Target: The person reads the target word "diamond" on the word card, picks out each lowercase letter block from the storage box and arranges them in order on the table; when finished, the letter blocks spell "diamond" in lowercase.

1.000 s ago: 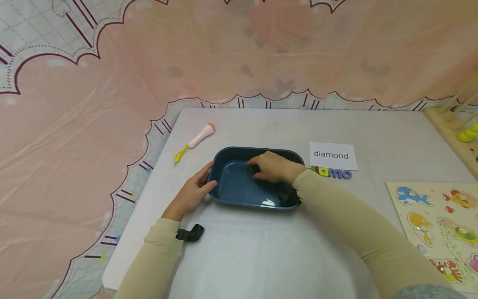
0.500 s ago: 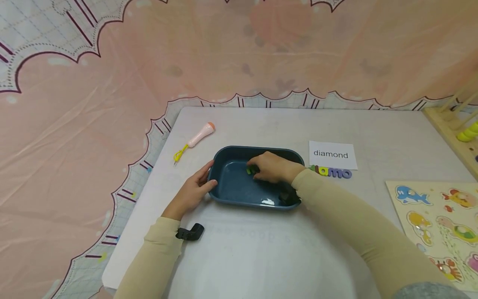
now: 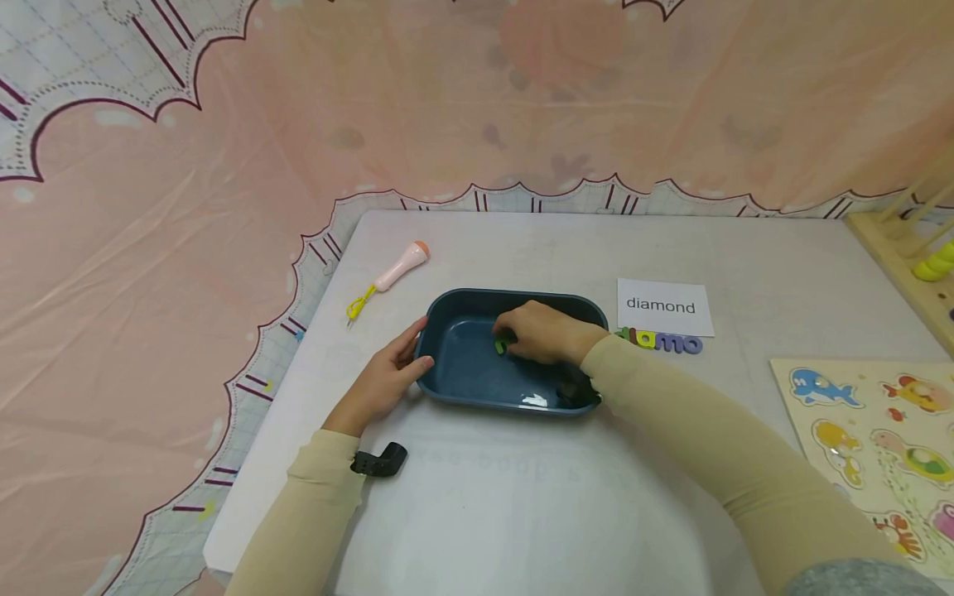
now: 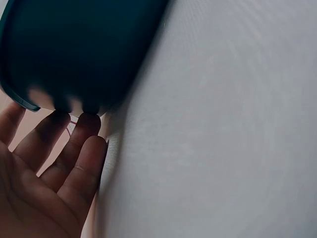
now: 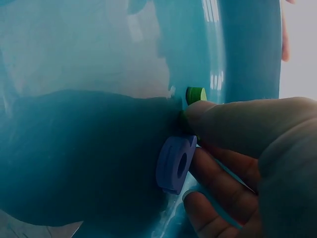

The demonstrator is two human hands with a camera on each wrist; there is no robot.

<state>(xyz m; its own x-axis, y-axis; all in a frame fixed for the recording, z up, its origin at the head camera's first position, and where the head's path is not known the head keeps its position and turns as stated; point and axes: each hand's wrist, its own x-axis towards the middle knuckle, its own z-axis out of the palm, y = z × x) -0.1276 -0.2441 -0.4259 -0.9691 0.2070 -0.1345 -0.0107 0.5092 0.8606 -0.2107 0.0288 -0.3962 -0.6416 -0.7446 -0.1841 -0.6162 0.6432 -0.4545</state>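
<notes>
A deep blue plastic tray (image 3: 465, 396) sits on the white table. At its left end my left hand (image 3: 382, 385) rests with extended fingers against the outer wall, thumb at the rim. In the left wrist view the fingertips (image 4: 89, 126) touch that wall. My right hand (image 3: 547, 333) reaches inside the tray, its thumb and fingers pinching a small green letter piece (image 5: 196, 94). The thumb covers much of that piece, so its letter is hidden. Right beside the fingers is a purple letter piece (image 5: 173, 166) with a round hole, seen in the right wrist view.
Right of the tray lies a white card (image 3: 662, 306) reading "diamond", with colourful letters (image 3: 671, 342) lined up below it. A pink pen-like toy (image 3: 402, 265) lies behind left. An animal puzzle board (image 3: 857, 430) and a wooden bead frame (image 3: 905, 265) occupy the right side.
The green letter piece has turned slightly at my right fingertips and shows more below them. My left hand stays at the tray's end.
</notes>
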